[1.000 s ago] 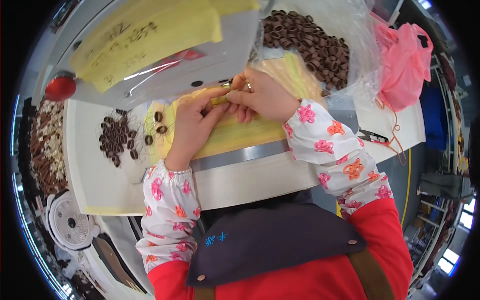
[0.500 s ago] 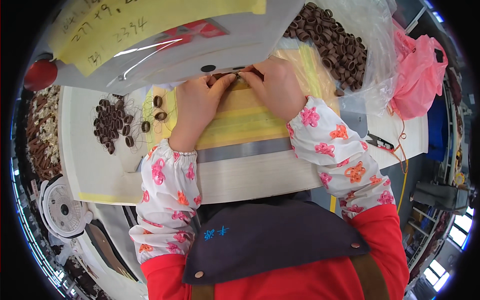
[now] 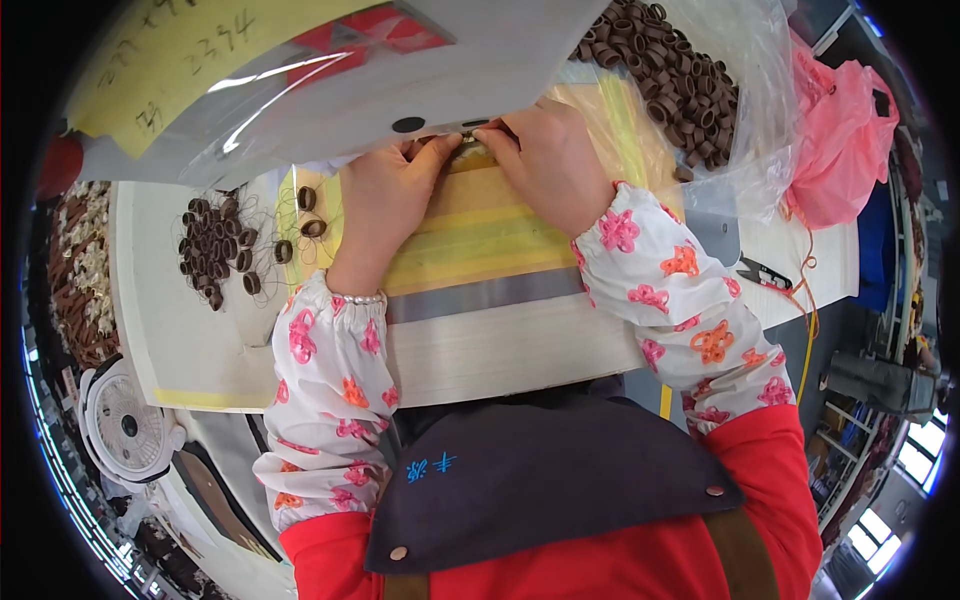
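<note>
My left hand (image 3: 390,195) and my right hand (image 3: 552,158) meet below the pale grey head of a sewing machine (image 3: 360,100). Thumb and fingers are pinched together on both, the tips almost touching around the machine's working point. A sliver of brown shows behind my left thumb, but what the fingers hold is mostly hidden. Beneath my wrists lies a work surface covered with yellow and tan tape (image 3: 480,240). To the left of my left hand sit small dark brown loops (image 3: 212,245) tangled in loose thread, a few of them apart from the pile.
A clear plastic bag (image 3: 755,120) with many brown loops (image 3: 690,105) lies at the far right, beside a pink plastic bag (image 3: 835,140). Thread snips (image 3: 765,275) rest near the table's right edge, by an orange cord (image 3: 805,265). A white fan (image 3: 128,420) stands at lower left.
The view has shifted slightly, so the machine head and loops sit a little further left. My left thumb and right fingertips are a bit further apart; both hands stay at the same spot.
</note>
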`<action>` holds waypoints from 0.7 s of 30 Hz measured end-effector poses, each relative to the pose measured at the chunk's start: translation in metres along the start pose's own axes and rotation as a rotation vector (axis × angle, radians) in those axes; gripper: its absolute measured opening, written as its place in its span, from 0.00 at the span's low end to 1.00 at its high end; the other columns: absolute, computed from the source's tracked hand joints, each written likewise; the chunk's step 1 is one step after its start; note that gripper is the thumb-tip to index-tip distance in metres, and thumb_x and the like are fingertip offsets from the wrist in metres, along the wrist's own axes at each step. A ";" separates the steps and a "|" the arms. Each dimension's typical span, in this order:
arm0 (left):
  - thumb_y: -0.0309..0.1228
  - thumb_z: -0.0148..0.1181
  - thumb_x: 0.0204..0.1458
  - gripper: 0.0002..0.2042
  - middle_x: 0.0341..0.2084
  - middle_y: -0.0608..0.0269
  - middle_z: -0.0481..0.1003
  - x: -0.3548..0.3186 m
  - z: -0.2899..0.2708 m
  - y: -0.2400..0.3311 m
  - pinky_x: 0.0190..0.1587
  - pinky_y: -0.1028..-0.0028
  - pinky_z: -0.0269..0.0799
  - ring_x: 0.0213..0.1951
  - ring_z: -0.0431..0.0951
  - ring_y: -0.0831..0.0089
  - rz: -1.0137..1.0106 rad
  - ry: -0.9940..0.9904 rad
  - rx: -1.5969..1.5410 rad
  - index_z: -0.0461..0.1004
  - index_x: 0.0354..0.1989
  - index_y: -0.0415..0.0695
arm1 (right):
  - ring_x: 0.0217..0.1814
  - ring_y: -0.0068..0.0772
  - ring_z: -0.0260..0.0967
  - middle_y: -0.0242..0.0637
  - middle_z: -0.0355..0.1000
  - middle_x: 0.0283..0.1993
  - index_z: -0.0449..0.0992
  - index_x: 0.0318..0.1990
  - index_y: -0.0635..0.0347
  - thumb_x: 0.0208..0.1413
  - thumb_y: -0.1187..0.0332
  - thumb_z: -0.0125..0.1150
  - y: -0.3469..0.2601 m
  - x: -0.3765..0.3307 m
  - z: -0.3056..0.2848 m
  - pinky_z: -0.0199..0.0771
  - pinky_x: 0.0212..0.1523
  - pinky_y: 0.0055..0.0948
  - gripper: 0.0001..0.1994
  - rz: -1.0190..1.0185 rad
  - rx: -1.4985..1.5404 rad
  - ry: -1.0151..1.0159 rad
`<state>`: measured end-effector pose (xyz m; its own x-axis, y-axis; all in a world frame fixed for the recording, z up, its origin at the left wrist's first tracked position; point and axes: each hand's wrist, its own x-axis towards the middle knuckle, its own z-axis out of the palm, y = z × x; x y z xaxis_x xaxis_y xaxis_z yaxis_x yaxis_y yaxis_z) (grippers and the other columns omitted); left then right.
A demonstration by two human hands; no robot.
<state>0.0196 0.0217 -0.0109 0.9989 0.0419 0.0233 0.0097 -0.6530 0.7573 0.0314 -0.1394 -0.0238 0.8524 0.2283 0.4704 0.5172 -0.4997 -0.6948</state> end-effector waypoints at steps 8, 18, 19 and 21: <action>0.43 0.61 0.44 0.17 0.11 0.72 0.69 -0.002 -0.003 0.014 0.21 0.83 0.58 0.17 0.62 0.88 -0.073 -0.034 0.043 0.76 0.24 0.38 | 0.23 0.45 0.67 0.46 0.70 0.21 0.73 0.24 0.68 0.42 0.72 0.58 0.003 0.005 -0.004 0.67 0.26 0.34 0.06 0.005 -0.117 -0.051; 0.41 0.61 0.44 0.14 0.12 0.74 0.69 0.000 0.000 -0.006 0.20 0.84 0.57 0.16 0.61 0.89 -0.017 0.028 -0.079 0.77 0.26 0.39 | 0.22 0.44 0.67 0.46 0.70 0.20 0.74 0.24 0.69 0.42 0.71 0.58 0.001 0.010 0.000 0.67 0.27 0.34 0.08 0.021 -0.084 -0.073; 0.40 0.61 0.45 0.14 0.12 0.74 0.69 0.000 0.002 -0.002 0.20 0.84 0.57 0.16 0.61 0.89 0.004 0.034 -0.066 0.77 0.26 0.39 | 0.22 0.44 0.67 0.47 0.69 0.20 0.74 0.24 0.69 0.42 0.71 0.58 0.002 0.009 -0.003 0.67 0.27 0.34 0.08 0.043 -0.062 -0.066; 0.39 0.61 0.45 0.13 0.11 0.75 0.68 -0.001 0.001 0.004 0.19 0.84 0.56 0.15 0.60 0.89 0.007 0.033 -0.016 0.77 0.27 0.39 | 0.22 0.44 0.67 0.46 0.69 0.20 0.74 0.23 0.69 0.42 0.71 0.58 0.002 0.009 -0.005 0.67 0.26 0.33 0.08 0.046 -0.053 -0.064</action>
<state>0.0190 0.0185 -0.0089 0.9968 0.0624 0.0495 0.0021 -0.6412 0.7674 0.0397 -0.1424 -0.0185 0.8791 0.2559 0.4021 0.4743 -0.5536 -0.6845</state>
